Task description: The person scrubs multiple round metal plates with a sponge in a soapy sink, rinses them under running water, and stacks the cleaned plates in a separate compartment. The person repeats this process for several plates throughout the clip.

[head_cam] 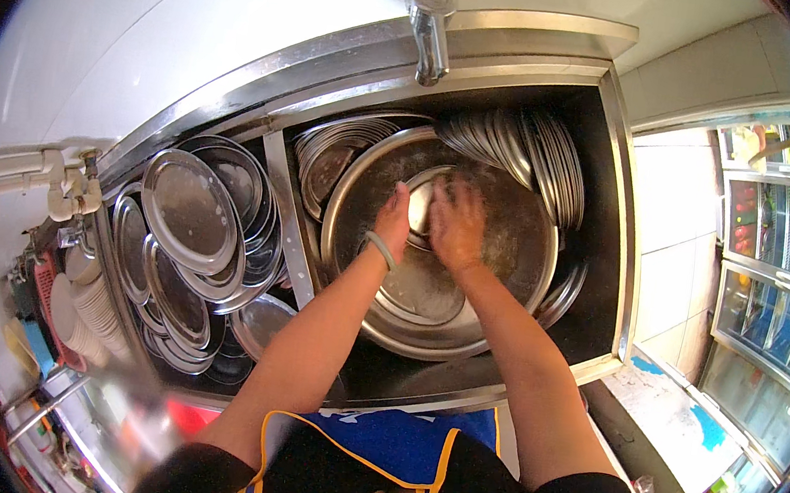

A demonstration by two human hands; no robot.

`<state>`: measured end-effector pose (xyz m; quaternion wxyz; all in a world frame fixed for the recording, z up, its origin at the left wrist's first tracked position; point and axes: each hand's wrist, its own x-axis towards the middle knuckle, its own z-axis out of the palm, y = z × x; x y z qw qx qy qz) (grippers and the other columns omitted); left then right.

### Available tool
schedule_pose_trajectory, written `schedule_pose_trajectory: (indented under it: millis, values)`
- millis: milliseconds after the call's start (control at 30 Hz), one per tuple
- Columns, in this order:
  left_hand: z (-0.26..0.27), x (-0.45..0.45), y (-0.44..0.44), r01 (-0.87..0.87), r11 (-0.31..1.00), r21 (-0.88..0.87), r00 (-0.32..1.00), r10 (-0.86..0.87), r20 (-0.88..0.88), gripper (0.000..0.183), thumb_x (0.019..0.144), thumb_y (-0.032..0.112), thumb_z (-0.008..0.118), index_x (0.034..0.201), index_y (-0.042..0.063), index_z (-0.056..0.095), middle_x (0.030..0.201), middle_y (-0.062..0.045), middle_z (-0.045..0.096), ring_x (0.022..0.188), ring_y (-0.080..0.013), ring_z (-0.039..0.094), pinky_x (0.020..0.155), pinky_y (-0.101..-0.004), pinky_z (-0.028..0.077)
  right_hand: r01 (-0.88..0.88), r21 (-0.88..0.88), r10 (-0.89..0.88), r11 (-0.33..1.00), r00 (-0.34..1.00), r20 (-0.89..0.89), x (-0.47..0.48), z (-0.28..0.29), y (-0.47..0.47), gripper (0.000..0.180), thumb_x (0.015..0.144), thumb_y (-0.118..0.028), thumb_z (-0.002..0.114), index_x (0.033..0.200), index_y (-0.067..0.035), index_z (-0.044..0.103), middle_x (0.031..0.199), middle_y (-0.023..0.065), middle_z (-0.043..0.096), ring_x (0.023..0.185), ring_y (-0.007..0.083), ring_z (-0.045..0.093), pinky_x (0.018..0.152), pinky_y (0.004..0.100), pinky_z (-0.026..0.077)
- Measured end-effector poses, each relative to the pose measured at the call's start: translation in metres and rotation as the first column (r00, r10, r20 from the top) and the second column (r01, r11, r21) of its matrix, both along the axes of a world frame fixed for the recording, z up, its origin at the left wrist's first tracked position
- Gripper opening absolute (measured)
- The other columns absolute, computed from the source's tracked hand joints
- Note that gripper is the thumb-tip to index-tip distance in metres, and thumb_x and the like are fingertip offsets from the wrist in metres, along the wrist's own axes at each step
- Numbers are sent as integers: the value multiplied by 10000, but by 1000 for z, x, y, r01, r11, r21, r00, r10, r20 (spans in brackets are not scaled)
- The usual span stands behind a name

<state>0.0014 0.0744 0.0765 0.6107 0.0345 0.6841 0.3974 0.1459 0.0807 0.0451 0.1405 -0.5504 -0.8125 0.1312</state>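
Observation:
A large round steel basin (501, 273) sits in the right compartment of a steel double sink. Inside it, my left hand (393, 223), with a pale band at the wrist, is at the left edge of a small shiny round metal dish (420, 205). My right hand (457, 223), blurred, lies over the dish's right side. Whether either hand grips it, I cannot tell. Another round metal plate (423, 290) rests lower in the basin. Metal plates (557, 170) stand on edge in a row behind the basin at the right, and more metal plates (335, 159) lean at its upper left.
Oval metal platters (190, 212) are piled in the left compartment, past the steel divider (287, 216). A metal faucet (430, 35) juts over the sink's back rim. White plates (84, 313) stand in a red rack at far left. A glass-fronted display case (780, 232) is at right.

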Motion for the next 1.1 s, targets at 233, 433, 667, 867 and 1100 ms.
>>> schedule_pose_trajectory:
  millis: [233,433,667,867,1100]
  values:
    - [8,-8,3,103,978,179,976,-134,171,818,983,696,399,1486,54,458,1507,-156,465,1357,-293,467,1102,-442,408,-387,-332,439,860,893,97,39,30,-26,421,982,-321,576,1402,-292,579,1597,91,340,1454,349,323,1154,571,305]
    - [-11,0,-2,388,921,-29,888,-382,-256,741,986,613,486,1464,46,481,1434,-189,541,1300,-327,528,1043,-449,437,-89,-219,82,972,996,-39,44,13,-10,521,1016,-270,514,1523,-204,410,1594,165,325,1458,413,304,1153,580,307]
    - [-21,-2,-18,523,833,180,783,-386,-488,496,1046,320,517,1435,13,489,1324,-206,618,1196,-356,602,1019,-443,454,-165,-178,78,970,907,-414,-6,-17,-7,554,1019,-257,455,1520,-36,371,1563,260,344,1418,468,346,1179,569,256]
    - [-47,3,-23,421,905,58,784,-331,-525,554,1058,421,471,1406,-8,523,1331,-210,614,1209,-336,594,1016,-425,456,203,-92,-210,975,975,-77,-4,-10,17,555,967,-199,478,1487,-16,417,1556,240,373,1357,416,434,1132,557,336]
    - [-57,4,-23,161,982,95,933,-120,-339,553,1027,407,565,1346,-44,579,1252,-152,666,1136,-243,622,989,-365,471,78,-248,-96,966,994,-61,6,6,22,483,982,-216,483,1431,-39,496,1537,155,435,1393,344,421,1136,532,333]
